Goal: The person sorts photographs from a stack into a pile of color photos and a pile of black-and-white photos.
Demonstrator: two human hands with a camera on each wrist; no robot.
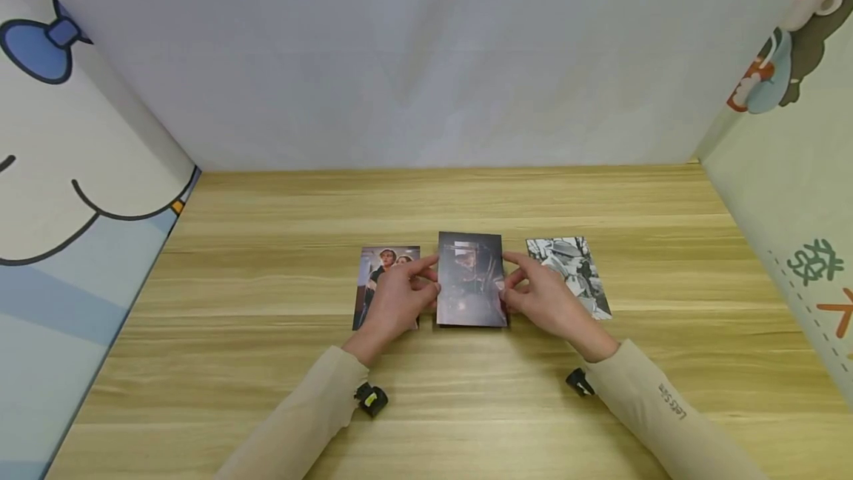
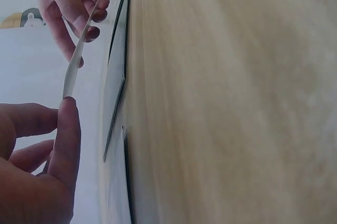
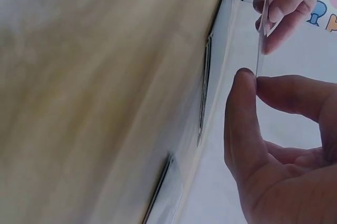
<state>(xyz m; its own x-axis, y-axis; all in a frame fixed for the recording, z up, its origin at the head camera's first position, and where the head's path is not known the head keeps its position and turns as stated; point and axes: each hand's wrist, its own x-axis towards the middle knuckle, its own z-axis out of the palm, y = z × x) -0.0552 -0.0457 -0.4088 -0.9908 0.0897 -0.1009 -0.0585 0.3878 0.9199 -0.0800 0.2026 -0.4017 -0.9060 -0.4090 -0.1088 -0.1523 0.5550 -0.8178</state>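
A dark, glossy photo card is held by its two side edges, between both hands. My left hand pinches its left edge, and my right hand pinches the right edge. In the left wrist view the held card is seen nearly edge-on, raised off the table and slightly bent. Beneath it, a flat card or small stack lies on the table. Partly covered by the left hand is a colour photo card showing people. A black-and-white photo card lies partly under the right hand.
The wood-grain table meets a pale back wall. Cartoon-printed panels stand at the left and right. Small black devices are worn at both wrists.
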